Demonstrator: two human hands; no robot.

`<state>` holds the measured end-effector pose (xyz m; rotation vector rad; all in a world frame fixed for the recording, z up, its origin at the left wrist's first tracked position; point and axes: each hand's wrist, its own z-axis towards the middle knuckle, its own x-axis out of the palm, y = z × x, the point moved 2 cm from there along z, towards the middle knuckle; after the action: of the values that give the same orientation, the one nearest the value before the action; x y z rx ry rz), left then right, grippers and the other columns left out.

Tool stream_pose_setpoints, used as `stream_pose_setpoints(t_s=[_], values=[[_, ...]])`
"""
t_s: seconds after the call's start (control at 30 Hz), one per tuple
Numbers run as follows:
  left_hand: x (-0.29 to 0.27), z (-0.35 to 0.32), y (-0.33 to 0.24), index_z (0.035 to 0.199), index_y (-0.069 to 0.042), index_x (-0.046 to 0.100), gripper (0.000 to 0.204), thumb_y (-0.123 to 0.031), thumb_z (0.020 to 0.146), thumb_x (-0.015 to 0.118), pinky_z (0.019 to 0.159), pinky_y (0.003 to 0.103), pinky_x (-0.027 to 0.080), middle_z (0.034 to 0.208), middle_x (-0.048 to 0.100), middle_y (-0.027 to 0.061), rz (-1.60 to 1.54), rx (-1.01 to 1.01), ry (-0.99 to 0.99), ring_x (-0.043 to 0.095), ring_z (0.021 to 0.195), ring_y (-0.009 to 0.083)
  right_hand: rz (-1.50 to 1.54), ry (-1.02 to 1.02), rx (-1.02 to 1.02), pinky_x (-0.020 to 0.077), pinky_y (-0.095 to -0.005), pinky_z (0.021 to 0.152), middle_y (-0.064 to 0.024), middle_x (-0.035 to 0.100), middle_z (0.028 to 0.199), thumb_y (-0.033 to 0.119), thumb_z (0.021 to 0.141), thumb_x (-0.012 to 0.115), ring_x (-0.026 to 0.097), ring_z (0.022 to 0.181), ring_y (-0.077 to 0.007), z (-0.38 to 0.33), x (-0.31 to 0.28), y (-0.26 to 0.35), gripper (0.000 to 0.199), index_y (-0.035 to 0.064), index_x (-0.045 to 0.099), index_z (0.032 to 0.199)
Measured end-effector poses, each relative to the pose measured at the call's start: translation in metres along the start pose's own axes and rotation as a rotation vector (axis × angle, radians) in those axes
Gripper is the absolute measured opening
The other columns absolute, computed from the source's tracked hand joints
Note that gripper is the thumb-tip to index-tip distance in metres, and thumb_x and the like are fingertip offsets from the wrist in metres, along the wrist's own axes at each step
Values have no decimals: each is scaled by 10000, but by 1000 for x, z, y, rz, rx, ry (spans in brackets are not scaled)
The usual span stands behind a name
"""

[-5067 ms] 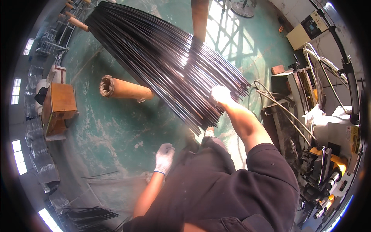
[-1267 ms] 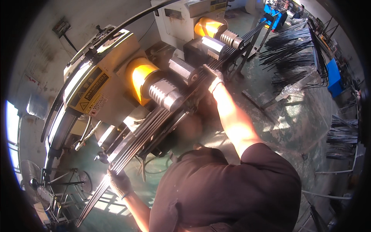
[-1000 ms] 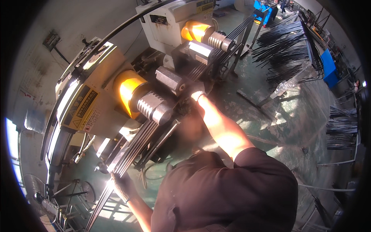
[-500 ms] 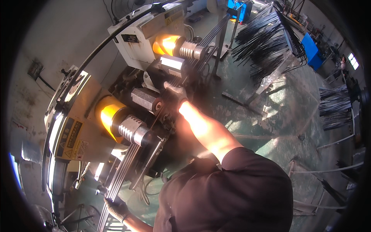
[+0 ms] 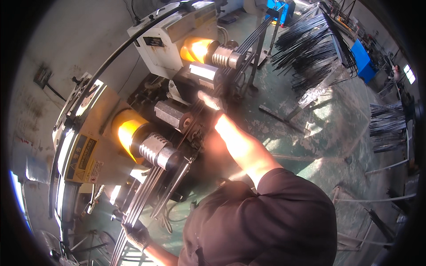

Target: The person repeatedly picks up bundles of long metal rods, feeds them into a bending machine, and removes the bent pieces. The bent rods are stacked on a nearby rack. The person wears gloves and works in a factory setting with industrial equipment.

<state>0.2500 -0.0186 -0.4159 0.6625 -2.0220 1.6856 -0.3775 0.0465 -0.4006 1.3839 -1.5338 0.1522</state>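
Note:
A bundle of long thin metal rods (image 5: 148, 190) slants from the lower left up past a machine. At its lower end my left hand (image 5: 137, 236), in a pale knit glove, is closed round the rods. My right hand (image 5: 213, 103), also gloved, reaches across to the rods at mid-machine, closed over them; glare and shadow partly hide its fingers. Below the rods' near stretch is a grooved metal roller (image 5: 155, 150) on a yellow cone-shaped housing (image 5: 128, 128). A second grooved roller (image 5: 225, 56) with a yellow housing (image 5: 195, 49) stands farther off. Two faceted metal blocks (image 5: 171, 114) lie between them.
A black cable (image 5: 113, 55) arches over the white machine housings (image 5: 153, 57). Dark rods hang in a dense bundle on a rack (image 5: 306, 48) at the far right, near a blue panel (image 5: 364, 60). Another rod stack (image 5: 387, 126) lies at the right edge. A bar (image 5: 284, 119) stands above the green floor.
The view has shifted slightly, so the machine sits a little farther right. My right hand has slid a short way along the rods, away from me. My left hand stays on the bundle.

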Motion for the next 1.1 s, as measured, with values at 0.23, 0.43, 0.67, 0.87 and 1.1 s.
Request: stream_pose_setpoints(t_s=[0.23,0.43,0.67,0.87,1.1], values=[[-66,20,-1,1389,33,616,377,-186,1083,598,1020,376,536,1264,722,205,866,445,-33,704,1149,285,-177,-130,-201,563,-456,687,-147,766,906,477,907,836,702,723,-268,23,-5,-31,494,-10,763,947],[9,0,25,1277,16,670,323,-227,1072,614,951,433,546,1149,731,244,990,489,20,715,1055,373,-836,20,-565,556,-373,676,-117,755,846,358,891,824,705,721,-203,1,-10,-70,415,-42,772,989],[67,-30,18,1230,0,675,288,-225,1067,603,903,482,535,1100,720,244,1474,614,89,697,1016,411,-343,169,-742,536,-435,562,-122,720,800,302,941,802,675,624,-275,8,-2,-27,292,19,729,941],[33,-34,6,1154,6,675,224,-177,1027,691,888,400,546,1039,722,174,959,492,66,704,966,294,-389,38,-574,539,-408,596,-105,722,805,366,939,827,666,627,-261,27,-20,-32,359,20,735,967],[65,-42,11,1201,30,653,352,-274,1026,685,874,416,564,1082,724,232,1449,704,73,710,973,387,-847,-5,-636,536,-379,697,-131,766,864,353,875,834,688,731,-215,0,-4,-29,416,-55,781,937]])
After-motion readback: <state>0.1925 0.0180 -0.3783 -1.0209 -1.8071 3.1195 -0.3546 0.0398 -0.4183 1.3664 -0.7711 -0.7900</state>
